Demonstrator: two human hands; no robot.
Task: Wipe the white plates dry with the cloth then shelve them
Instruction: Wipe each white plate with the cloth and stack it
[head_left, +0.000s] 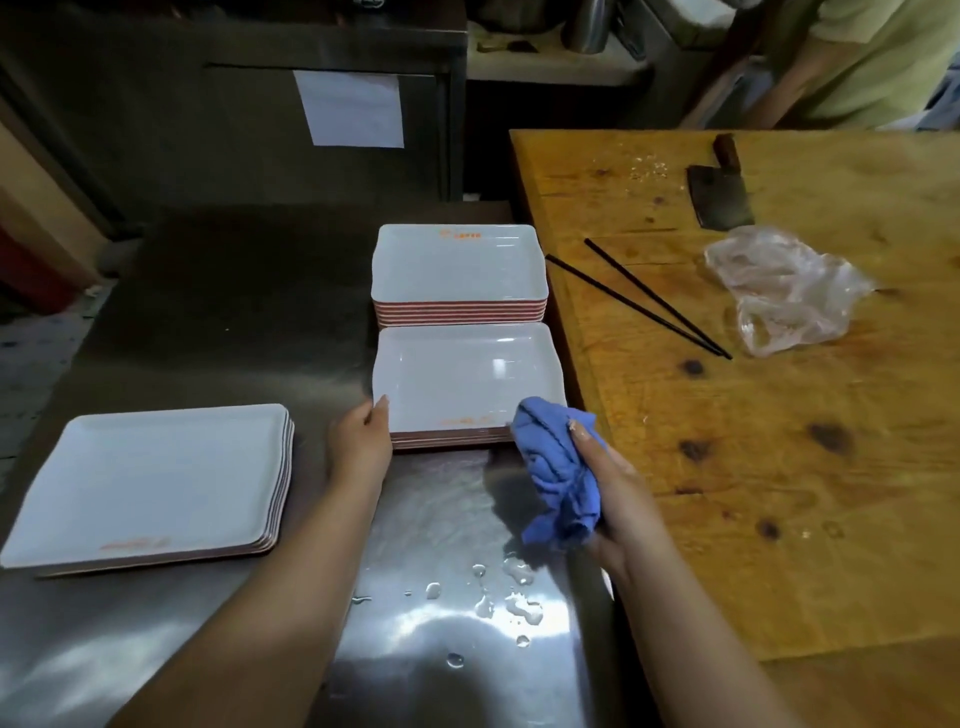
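Left hand (363, 434) down at the near left corner of the nearest stack of white plates (467, 379), fingers curled against its edge, thumb up by the rim; cannot tell whether really gripping or only steadying. Right hand (608, 483) wrapped firmly round a bunched blue cloth (558, 478), fingers closed on it, the cloth's top end just over the stack's near right corner. Straight behind, touching or nearly so, a taller second stack of plates (457, 265) with reddish edges showing down the side. Off to the left on the steel table (234, 322), well apart, a third stack of larger white plates (150, 478). Water droplets (498, 597) scattered on the steel in front, between the two forearms. On the right, butted up beside the plates, a wooden table (779, 467) carrying a cleaver (719, 200), two black chopsticks (649, 304) and a crumpled clear plastic bag (784, 288). At the top right corner, another person's arm and pale green sleeve (878, 62).
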